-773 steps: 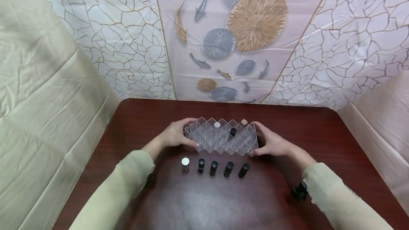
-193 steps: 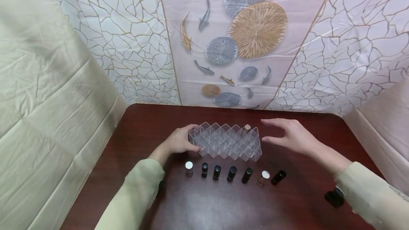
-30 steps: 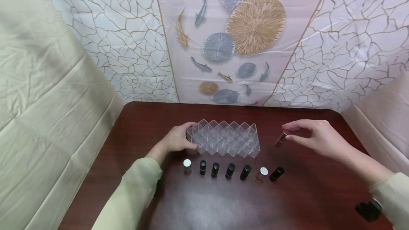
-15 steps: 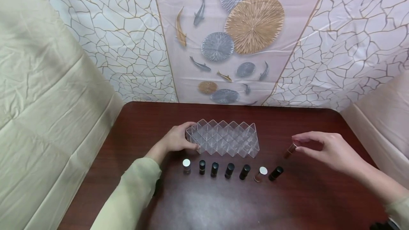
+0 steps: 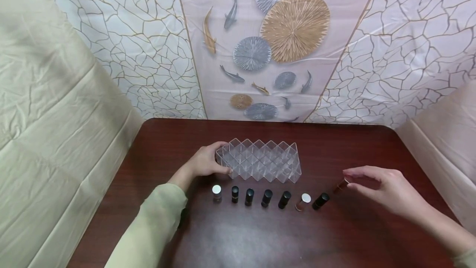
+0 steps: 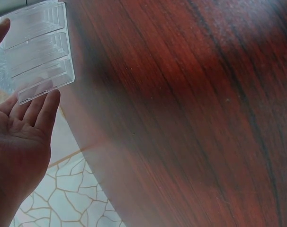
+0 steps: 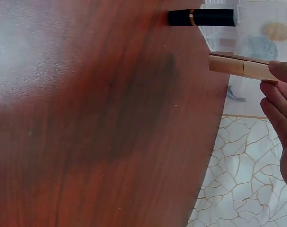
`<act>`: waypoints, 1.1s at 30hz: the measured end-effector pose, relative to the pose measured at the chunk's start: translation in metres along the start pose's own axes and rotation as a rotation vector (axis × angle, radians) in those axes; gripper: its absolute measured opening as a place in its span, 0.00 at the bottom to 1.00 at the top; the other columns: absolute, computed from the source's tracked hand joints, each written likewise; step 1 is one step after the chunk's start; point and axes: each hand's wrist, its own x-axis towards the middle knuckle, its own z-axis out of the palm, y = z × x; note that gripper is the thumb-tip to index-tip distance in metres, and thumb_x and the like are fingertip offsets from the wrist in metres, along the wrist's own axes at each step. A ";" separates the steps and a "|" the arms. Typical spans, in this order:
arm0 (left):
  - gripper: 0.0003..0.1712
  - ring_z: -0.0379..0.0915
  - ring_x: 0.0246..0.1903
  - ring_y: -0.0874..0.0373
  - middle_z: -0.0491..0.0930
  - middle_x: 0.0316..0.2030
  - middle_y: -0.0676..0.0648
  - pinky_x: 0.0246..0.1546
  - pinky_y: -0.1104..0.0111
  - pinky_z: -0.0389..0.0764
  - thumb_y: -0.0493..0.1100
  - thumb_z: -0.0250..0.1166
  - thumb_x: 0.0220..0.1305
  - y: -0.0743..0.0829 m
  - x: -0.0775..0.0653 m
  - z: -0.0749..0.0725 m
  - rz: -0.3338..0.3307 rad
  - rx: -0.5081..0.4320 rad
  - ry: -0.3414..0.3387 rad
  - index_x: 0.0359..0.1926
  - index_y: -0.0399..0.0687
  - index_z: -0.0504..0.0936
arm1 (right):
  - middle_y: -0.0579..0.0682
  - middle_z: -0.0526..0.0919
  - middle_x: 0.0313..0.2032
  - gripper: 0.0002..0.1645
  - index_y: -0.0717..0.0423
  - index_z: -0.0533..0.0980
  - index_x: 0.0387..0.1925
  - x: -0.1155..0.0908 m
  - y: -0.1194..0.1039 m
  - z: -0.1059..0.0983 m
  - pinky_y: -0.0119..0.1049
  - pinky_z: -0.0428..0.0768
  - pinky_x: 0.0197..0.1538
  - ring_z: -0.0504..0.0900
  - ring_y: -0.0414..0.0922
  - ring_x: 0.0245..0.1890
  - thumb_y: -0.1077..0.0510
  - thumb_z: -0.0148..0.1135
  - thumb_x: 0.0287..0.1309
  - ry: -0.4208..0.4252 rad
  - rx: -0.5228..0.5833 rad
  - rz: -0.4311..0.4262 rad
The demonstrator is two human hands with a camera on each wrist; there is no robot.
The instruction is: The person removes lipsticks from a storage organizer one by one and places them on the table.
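Observation:
At the left end of a clear acrylic lipstick organizer (image 5: 260, 160) is my left hand (image 5: 208, 161), thumb on the near side and fingers round the back; the left wrist view shows the clear end wall (image 6: 41, 52) between them. The organizer's diamond slots hold no lipstick. My right hand (image 5: 386, 187) pinches the top of a rose-gold lipstick tube (image 7: 240, 66) between thumb and fingers. It hangs slightly tilted at the right end of the row, beside an upright black lipstick (image 5: 321, 201).
In front of the organizer stands a row of lipsticks: a white-capped one (image 5: 217, 192) at the left, several black ones (image 5: 266, 198), and a brown tube with a pale cap (image 5: 303, 202). The dark red table (image 5: 178, 131) meets a patterned cloth (image 5: 156, 53) at the back.
Earlier the organizer held three lipsticks; the pale-capped and black ones now stand in the row. My right hand took out the rose-gold one and moved it right, then nearer. The left hand stays.

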 end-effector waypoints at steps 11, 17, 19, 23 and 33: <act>0.52 0.81 0.49 0.50 0.87 0.51 0.45 0.58 0.54 0.80 0.54 0.83 0.50 -0.001 0.000 0.000 -0.004 0.001 -0.009 0.74 0.45 0.73 | 0.39 0.92 0.42 0.35 0.50 0.90 0.46 -0.023 0.006 0.021 0.12 0.72 0.53 0.80 0.16 0.50 0.74 0.85 0.29 0.045 0.035 -0.053; 0.52 0.81 0.48 0.52 0.87 0.51 0.45 0.58 0.54 0.80 0.53 0.84 0.50 0.000 0.000 0.000 -0.008 0.011 -0.005 0.74 0.46 0.73 | 0.42 0.92 0.42 0.37 0.50 0.89 0.46 -0.031 0.009 0.031 0.13 0.72 0.55 0.80 0.17 0.52 0.76 0.83 0.26 0.062 0.061 -0.084; 0.52 0.81 0.48 0.52 0.87 0.51 0.45 0.58 0.54 0.80 0.53 0.84 0.49 0.000 0.000 0.000 -0.007 0.012 -0.004 0.74 0.45 0.73 | 0.42 0.92 0.42 0.37 0.50 0.89 0.46 -0.033 0.010 0.033 0.13 0.71 0.56 0.79 0.17 0.52 0.76 0.83 0.26 0.067 0.061 -0.079; 0.52 0.81 0.48 0.52 0.87 0.51 0.45 0.58 0.54 0.80 0.54 0.84 0.50 -0.001 -0.001 0.001 -0.006 0.010 -0.006 0.74 0.45 0.73 | 0.41 0.92 0.42 0.36 0.50 0.89 0.45 -0.035 0.009 0.037 0.12 0.72 0.55 0.79 0.17 0.51 0.76 0.84 0.27 0.072 0.051 -0.055; 0.52 0.81 0.49 0.50 0.86 0.52 0.43 0.58 0.53 0.80 0.53 0.83 0.50 0.002 -0.001 0.000 -0.015 0.012 -0.009 0.75 0.44 0.72 | 0.43 0.92 0.41 0.36 0.51 0.89 0.45 -0.037 0.011 0.044 0.13 0.72 0.55 0.80 0.17 0.50 0.76 0.83 0.26 0.090 0.067 -0.061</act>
